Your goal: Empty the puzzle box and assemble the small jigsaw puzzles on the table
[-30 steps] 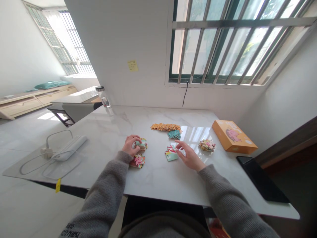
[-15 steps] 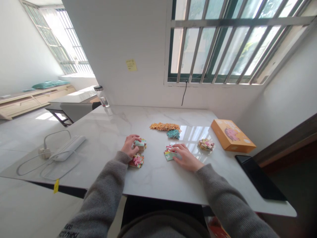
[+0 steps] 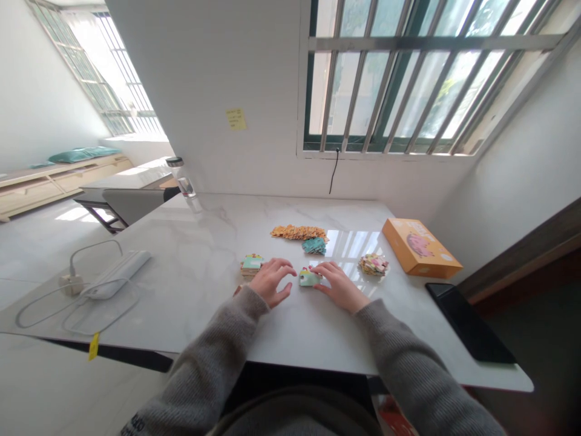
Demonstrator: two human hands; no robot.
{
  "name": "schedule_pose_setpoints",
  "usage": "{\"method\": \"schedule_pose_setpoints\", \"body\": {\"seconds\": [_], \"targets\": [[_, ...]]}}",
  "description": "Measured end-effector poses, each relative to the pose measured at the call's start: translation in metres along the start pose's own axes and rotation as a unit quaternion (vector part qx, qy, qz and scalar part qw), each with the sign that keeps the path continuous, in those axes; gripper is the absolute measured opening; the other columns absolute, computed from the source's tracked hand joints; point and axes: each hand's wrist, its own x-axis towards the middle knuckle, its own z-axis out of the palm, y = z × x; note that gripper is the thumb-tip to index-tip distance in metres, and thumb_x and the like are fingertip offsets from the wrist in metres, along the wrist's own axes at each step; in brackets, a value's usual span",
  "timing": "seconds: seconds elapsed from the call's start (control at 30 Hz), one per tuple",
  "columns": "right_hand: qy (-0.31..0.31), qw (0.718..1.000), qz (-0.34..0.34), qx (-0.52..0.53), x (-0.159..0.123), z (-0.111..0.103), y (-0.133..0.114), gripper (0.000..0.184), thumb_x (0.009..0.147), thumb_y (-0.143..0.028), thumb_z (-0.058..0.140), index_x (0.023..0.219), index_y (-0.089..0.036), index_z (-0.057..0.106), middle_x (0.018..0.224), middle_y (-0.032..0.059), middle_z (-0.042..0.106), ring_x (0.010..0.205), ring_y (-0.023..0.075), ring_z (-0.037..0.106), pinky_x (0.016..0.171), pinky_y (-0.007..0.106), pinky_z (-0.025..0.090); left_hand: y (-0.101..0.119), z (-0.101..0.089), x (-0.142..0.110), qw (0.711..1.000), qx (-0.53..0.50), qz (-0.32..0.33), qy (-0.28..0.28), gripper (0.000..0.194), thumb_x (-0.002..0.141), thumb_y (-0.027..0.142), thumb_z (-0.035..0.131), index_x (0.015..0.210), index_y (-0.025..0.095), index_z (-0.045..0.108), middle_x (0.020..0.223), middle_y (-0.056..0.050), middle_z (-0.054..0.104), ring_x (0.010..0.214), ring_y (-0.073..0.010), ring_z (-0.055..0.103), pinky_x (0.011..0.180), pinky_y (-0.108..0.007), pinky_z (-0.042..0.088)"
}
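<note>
While my right hand (image 3: 340, 287) has its fingertips at the far edge of the cards (image 3: 309, 278) and its thumb at the near edge, I have them grasped by their right end; how firmly I press, I cannot tell. My left hand (image 3: 273, 282) is released and empty, its fingers bent and parted from the thumb, with a small gap between them and the cards. The cards lie on the table just to the right of those left fingers, roughly between my two hands. Their long axis seems to run left to right, so one end points at my left hand and the other sits in my right, the nearer hand.

Just beyond my left knuckles is the left stack (image 3: 251, 265), and by that wrist an edge of something shows, mostly hidden by my arm. Past the cards lies the teal pile (image 3: 314, 245), with the orange pile (image 3: 297, 232) right behind it. The pale pile (image 3: 373, 264) is off to the right of my right hand. Farther right sit the box (image 3: 422, 247) and the black slab (image 3: 469, 322). Over on the left of the table (image 3: 290, 339) are the power strip (image 3: 118, 274) and, toward the wall, the bottle (image 3: 182, 177).
</note>
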Motion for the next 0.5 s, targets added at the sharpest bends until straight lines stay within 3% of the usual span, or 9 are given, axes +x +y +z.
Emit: {"method": "schedule_pose_setpoints", "body": {"seconds": [0.2, 0.5], "targets": [[0.031, 0.999, -0.015, 0.028, 0.001, -0.003, -0.003, 0.036, 0.090, -0.029, 0.068, 0.125, -0.026, 0.058, 0.113, 0.0073, 0.066, 0.107, 0.0258, 0.056, 0.094, 0.043, 0.050, 0.010, 0.029, 0.010, 0.998, 0.026, -0.026, -0.056, 0.043, 0.078, 0.024, 0.070, 0.119, 0.022, 0.059, 0.129, -0.011, 0.057, 0.120, -0.0300, 0.051, 0.100, -0.047, 0.047], [0.022, 0.999, -0.019, 0.013, 0.000, -0.003, -0.005, 0.046, 0.087, -0.030, 0.071, 0.130, -0.027, 0.054, 0.114, 0.0078, 0.065, 0.110, 0.0270, 0.056, 0.096, 0.046, 0.050, 0.013, 0.029, 0.021, 0.993, 0.044, -0.055, -0.100, 0.023, 0.078, 0.020, 0.067, 0.101, 0.023, 0.062, 0.117, -0.005, 0.065, 0.113, -0.0260, 0.056, 0.096, -0.042, 0.043]]}}
